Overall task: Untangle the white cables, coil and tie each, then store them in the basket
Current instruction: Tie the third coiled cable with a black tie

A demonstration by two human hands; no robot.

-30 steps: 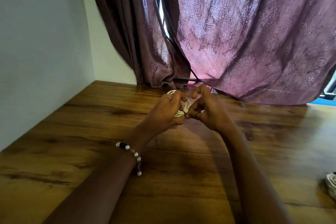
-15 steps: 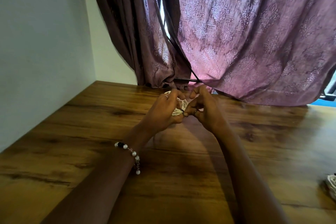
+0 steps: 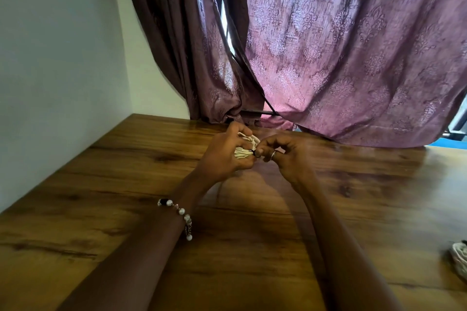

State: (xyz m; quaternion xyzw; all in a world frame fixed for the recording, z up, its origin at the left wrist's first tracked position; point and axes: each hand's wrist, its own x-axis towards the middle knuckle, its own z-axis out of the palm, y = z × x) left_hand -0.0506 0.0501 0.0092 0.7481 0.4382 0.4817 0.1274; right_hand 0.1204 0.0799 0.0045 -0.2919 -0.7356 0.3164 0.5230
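A coiled white cable (image 3: 243, 152) is bunched in my left hand (image 3: 225, 156), held just above the wooden table (image 3: 126, 184) near its far edge. A thin black tie (image 3: 254, 153) wraps the coil at its right side. My right hand (image 3: 285, 156), with a ring on one finger, pinches that tie between thumb and fingertip. Most of the coil is hidden inside my left fist. At the right edge of the view lies another white cable bundle (image 3: 458, 259) on the table. No basket is in view.
A purple patterned curtain (image 3: 341, 58) hangs down to the table's far edge, just behind my hands. A pale wall (image 3: 58, 58) runs along the table's left side. A beaded bracelet (image 3: 180, 214) sits on my left wrist.
Both hands have stayed at the same spot. My right fingers have shifted from the coil's top down onto the black tie at its side.
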